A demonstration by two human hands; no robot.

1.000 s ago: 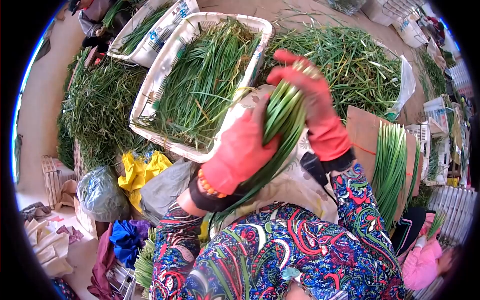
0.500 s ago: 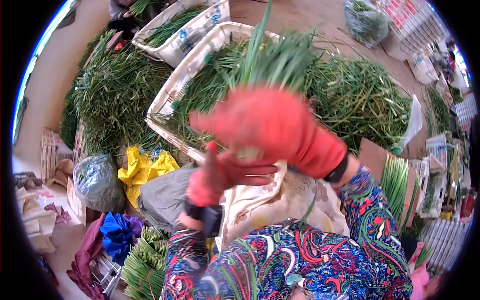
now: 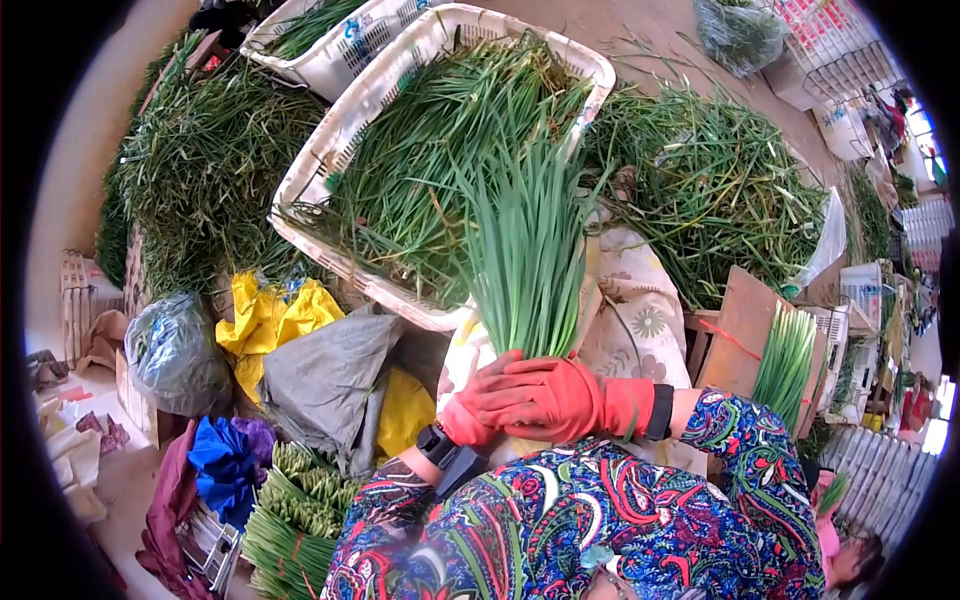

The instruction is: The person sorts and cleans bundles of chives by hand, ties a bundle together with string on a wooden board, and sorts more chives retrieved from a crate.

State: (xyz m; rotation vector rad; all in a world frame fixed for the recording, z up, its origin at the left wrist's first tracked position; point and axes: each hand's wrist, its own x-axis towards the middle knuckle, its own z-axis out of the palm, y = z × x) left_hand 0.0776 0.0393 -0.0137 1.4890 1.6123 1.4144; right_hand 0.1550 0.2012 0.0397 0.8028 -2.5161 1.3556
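Note:
A bunch of long green stalks (image 3: 528,265) stands leaves up in front of my chest, its lower end inside my hands. Both hands wear red gloves. My right hand (image 3: 550,398) is wrapped across the base of the bunch and overlaps the fingers of my left hand (image 3: 474,405), which closes round it from the left. The stalk ends are hidden by the gloves. Behind the leaves is a white basket (image 3: 350,262) holding loose green stalks (image 3: 440,170). A flowered cloth (image 3: 640,325) covers my lap.
Heaps of greens lie left (image 3: 205,170) and right (image 3: 700,190). At the right, a board (image 3: 737,335) bears a bundle of stalks (image 3: 785,360). Tied bundles (image 3: 300,520), a blue cloth (image 3: 222,470), yellow plastic (image 3: 270,325) and a stuffed bag (image 3: 178,355) are at the left. Part of a person (image 3: 855,560) shows lower right.
The bunch was slanted across my hands, leaves down, and is now upright with leaves up. My hands have come down close to my chest and together round its base.

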